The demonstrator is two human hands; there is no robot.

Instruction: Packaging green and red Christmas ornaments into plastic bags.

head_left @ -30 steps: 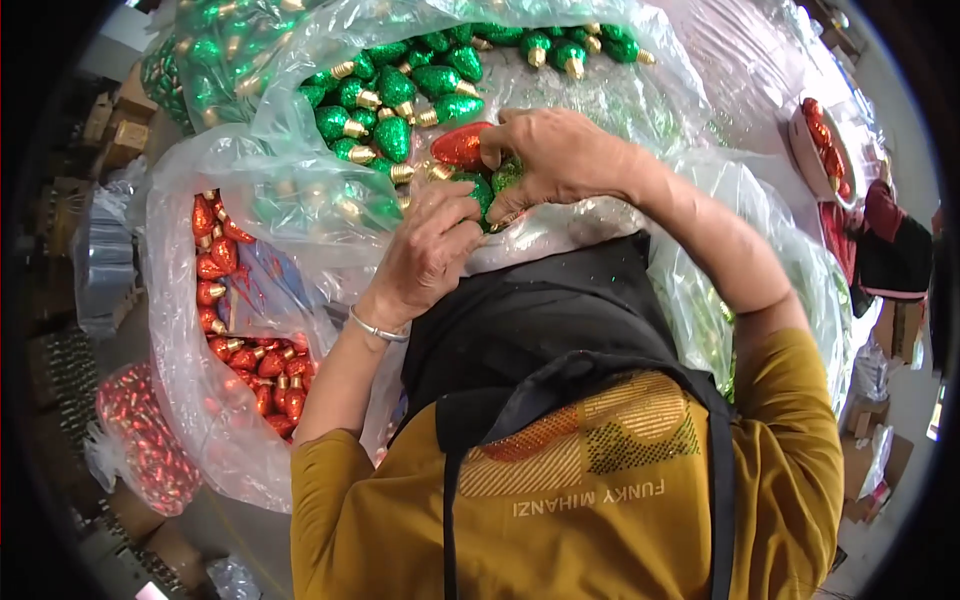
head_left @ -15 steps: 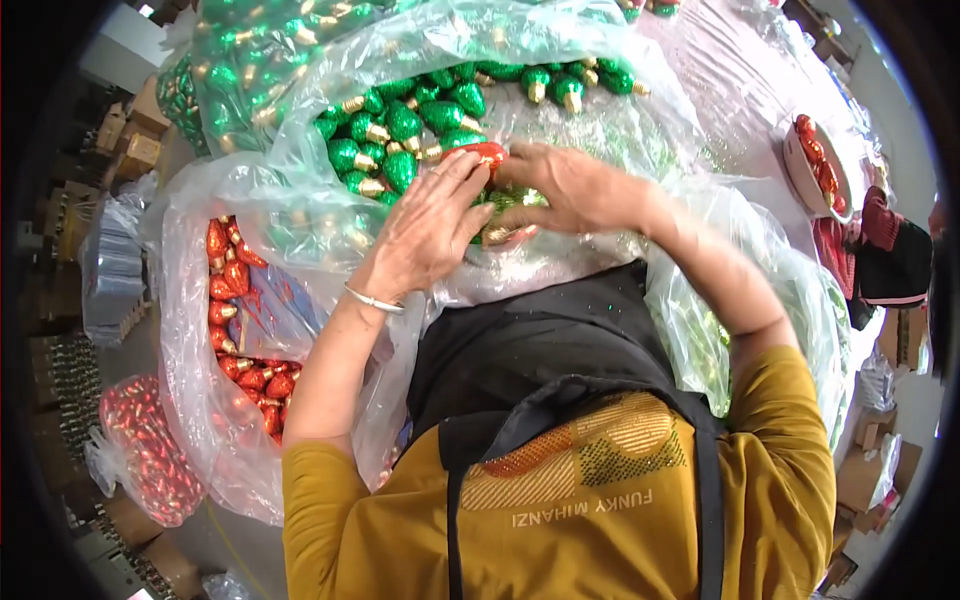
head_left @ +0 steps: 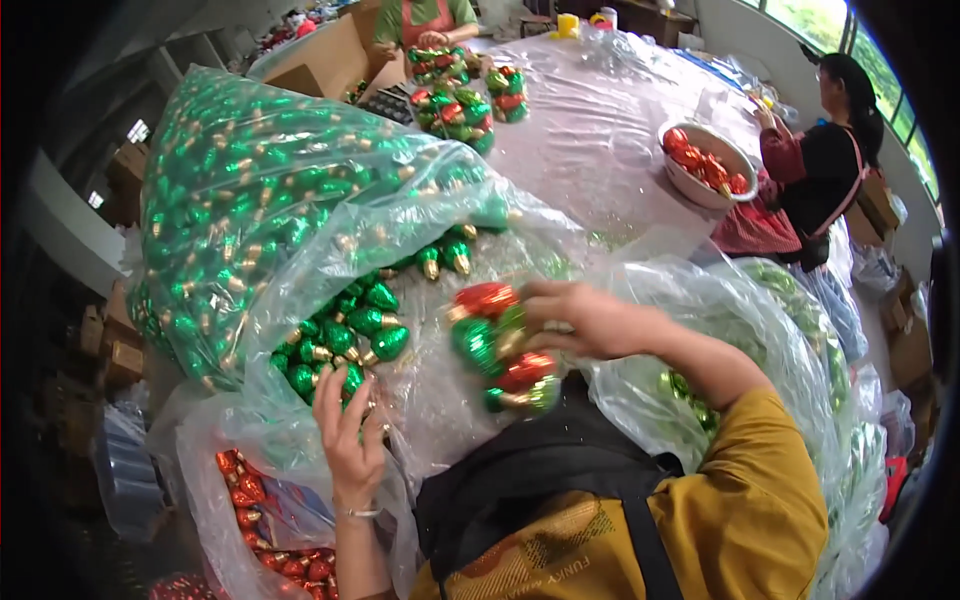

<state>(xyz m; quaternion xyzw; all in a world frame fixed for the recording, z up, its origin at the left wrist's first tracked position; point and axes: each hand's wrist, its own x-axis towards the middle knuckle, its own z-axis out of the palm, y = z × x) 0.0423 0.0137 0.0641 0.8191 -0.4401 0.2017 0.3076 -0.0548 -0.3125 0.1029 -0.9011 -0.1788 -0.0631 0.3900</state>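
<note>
My right hand (head_left: 595, 318) grips a cluster of glittery bulb-shaped ornaments (head_left: 528, 372) in red, dark green and light green, packed together and blurred by motion. It hangs above the plastic-covered table. My left hand (head_left: 348, 435) has its fingers apart at the near edge of the loose green bulb ornaments (head_left: 350, 318); whether it touches them I cannot tell. Those green bulbs have gold caps and spill from the mouth of a large clear bag (head_left: 270, 215). Below my left hand, red bulb ornaments (head_left: 300, 568) lie in another open clear bag (head_left: 200, 500).
Light green ornaments fill a clear bag (head_left: 800, 330) at my right. Finished-looking mixed clusters (head_left: 458, 115) stand at the far side of the table (head_left: 590, 130). A white basin (head_left: 700, 190) holds red ornaments. One co-worker (head_left: 430, 25) is across the table, another (head_left: 840, 150) at the right.
The view has tilted up toward the far side. My hands have parted: the right carries the mixed cluster off to the right, the left has let go and moved to the green bulbs.
</note>
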